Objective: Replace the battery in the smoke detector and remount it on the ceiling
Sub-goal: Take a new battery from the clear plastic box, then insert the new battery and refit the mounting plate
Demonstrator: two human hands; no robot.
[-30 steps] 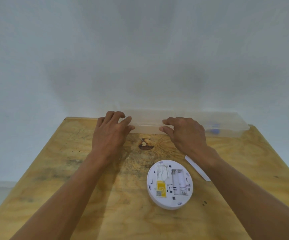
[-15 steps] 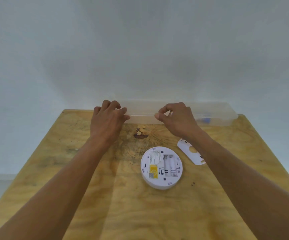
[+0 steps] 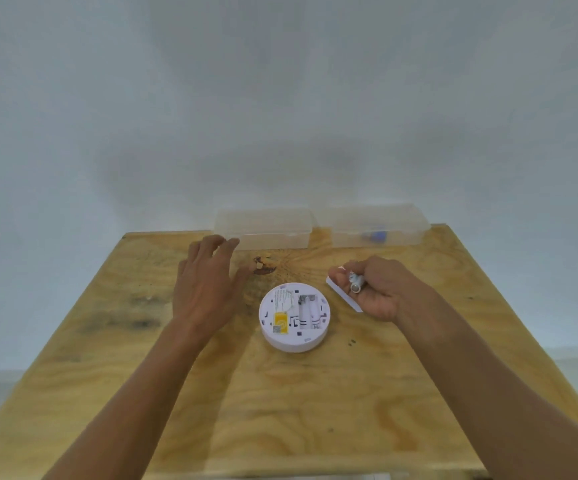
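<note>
The detector lies back-up at the surface's centre, its battery bay open. The right hand, just right of it, is curled around small batteries; the left hand hovers open and empty. Light, rigid plastic, the detector is probably best gripped by its rim. Clear boxes sit at the far edge.

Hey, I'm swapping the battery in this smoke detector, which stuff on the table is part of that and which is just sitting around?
Part of the job:
- smoke detector, back up, battery bay open
- battery in your right hand
- white cover piece under that hand

Just sitting there:
- left clear box
- right clear box, something blue inside
- left hand, open, empty
</note>
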